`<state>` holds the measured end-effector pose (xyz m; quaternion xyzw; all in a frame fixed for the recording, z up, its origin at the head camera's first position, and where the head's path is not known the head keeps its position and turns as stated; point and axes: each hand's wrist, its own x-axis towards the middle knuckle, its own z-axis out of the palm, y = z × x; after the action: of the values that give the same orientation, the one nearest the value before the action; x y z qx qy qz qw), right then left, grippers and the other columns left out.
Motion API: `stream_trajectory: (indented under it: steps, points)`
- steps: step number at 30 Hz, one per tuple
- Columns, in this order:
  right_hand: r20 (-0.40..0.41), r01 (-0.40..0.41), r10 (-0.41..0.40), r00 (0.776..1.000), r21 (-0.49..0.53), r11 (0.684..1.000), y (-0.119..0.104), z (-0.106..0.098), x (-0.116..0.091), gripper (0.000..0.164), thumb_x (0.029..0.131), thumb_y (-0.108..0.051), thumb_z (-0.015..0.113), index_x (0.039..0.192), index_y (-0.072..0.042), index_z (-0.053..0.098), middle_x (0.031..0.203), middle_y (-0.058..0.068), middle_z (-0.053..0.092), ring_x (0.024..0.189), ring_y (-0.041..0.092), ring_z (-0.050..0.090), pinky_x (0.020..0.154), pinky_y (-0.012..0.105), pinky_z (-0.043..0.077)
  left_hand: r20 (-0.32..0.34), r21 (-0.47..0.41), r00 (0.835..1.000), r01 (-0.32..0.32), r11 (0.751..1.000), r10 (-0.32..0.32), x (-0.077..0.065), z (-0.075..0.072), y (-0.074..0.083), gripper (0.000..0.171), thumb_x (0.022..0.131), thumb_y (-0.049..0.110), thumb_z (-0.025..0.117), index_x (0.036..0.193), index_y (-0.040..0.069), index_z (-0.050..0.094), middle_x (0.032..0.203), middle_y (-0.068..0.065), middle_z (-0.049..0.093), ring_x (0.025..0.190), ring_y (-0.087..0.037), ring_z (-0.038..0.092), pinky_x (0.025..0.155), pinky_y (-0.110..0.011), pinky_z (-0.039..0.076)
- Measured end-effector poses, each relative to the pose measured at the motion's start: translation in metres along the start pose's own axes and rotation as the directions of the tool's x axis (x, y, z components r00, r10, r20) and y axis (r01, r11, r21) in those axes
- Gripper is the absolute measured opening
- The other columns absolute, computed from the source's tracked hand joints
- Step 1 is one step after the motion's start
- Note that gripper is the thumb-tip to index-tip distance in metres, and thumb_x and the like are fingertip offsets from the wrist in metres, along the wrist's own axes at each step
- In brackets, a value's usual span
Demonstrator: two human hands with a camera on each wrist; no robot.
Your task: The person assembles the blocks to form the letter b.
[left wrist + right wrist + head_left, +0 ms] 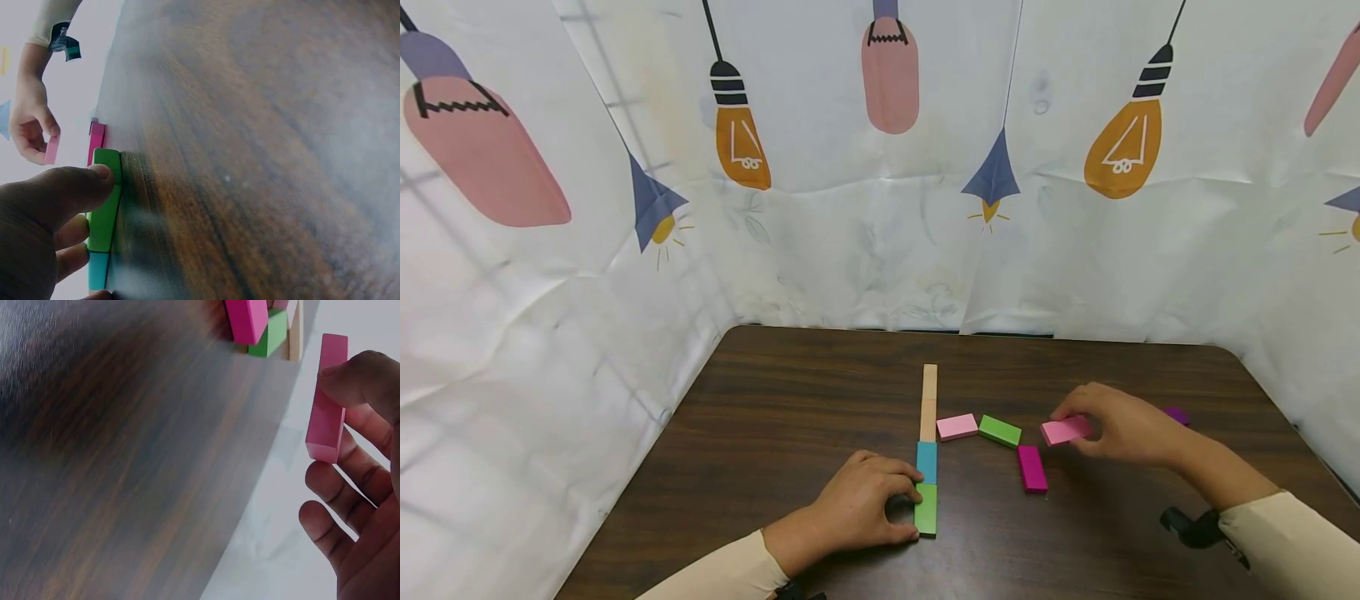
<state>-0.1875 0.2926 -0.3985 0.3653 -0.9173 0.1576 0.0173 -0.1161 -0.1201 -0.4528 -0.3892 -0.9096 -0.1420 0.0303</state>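
A pink block (1067, 431) is pinched between the thumb and fingers of my right hand (1120, 427), raised over the table at the right. In the right wrist view, the thumb lies across this pink block (328, 400) and two fingertips hang free below it. My left hand (868, 502) holds a green block (927, 510) at the near end of a straight row, thumb at its near corner and fingertips along its left side. Beyond it in line come a blue block (927, 462) and pale wooden blocks (929, 400).
From the row a chain runs rightward: a light pink block (957, 427), a second green block (999, 431), then a magenta block (1032, 469) pointing toward me. A purple block (1177, 415) is partly hidden behind the right wrist. A printed white curtain (865, 250) hangs behind the brown table (790, 383).
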Motion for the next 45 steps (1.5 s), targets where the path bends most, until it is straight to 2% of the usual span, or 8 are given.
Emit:
stream_trajectory:
  steps: [5,13,20,37,45]
  points:
    - [0.009,0.013,-0.013,1.0,0.011,1.0,-0.008,0.002,0.001,0.034,0.082,-0.016,0.084,0.111,-0.028,0.073,0.11,-0.018,0.063,0.097,0.006,0.055,0.08,0.032,0.053,0.003,-0.001,1.0,0.002,1.0,-0.002,0.0,0.0,0.0,0.03,0.081,0.05,0.083,0.104,0.031,0.077,0.127,0.016,0.065,0.116,-0.001,0.06,0.097,-0.04,0.044]
    - [0.008,0.077,-0.077,0.997,0.048,0.996,-0.019,0.01,0.006,0.033,0.082,-0.017,0.085,0.11,-0.028,0.072,0.108,-0.021,0.061,0.094,0.002,0.054,0.078,0.029,0.052,0.009,0.001,1.0,0.009,1.0,-0.009,0.0,-0.001,0.001,0.031,0.082,0.05,0.083,0.105,0.031,0.077,0.127,0.016,0.065,0.116,-0.002,0.06,0.097,-0.04,0.044]
    - [0.011,0.11,-0.111,0.994,0.034,0.993,-0.028,0.016,0.01,0.033,0.082,-0.019,0.084,0.111,-0.028,0.072,0.109,-0.021,0.061,0.097,0.003,0.057,0.081,0.033,0.054,0.008,-0.001,1.0,0.007,1.0,-0.007,-0.001,0.0,0.0,0.031,0.082,0.05,0.083,0.105,0.031,0.077,0.127,0.016,0.065,0.117,-0.002,0.059,0.097,-0.04,0.044]
    - [-0.047,0.215,-0.214,0.976,0.009,0.977,-0.046,0.029,0.019,0.032,0.079,-0.019,0.086,0.107,-0.025,0.073,0.104,-0.019,0.062,0.09,0.002,0.057,0.076,0.032,0.053,-0.009,-0.01,1.0,-0.004,1.0,0.003,-0.001,0.001,0.0,0.03,0.082,0.049,0.083,0.104,0.031,0.077,0.126,0.017,0.065,0.117,-0.001,0.059,0.097,-0.04,0.044]
    - [-0.042,0.219,-0.219,0.975,0.006,0.976,-0.054,0.035,0.024,0.031,0.079,-0.022,0.086,0.107,-0.026,0.073,0.104,-0.02,0.063,0.092,0.003,0.058,0.078,0.032,0.053,-0.023,-0.006,1.0,-0.013,1.0,0.013,-0.001,0.001,0.0,0.03,0.081,0.049,0.084,0.104,0.031,0.077,0.126,0.017,0.065,0.116,0.0,0.06,0.096,-0.039,0.044]
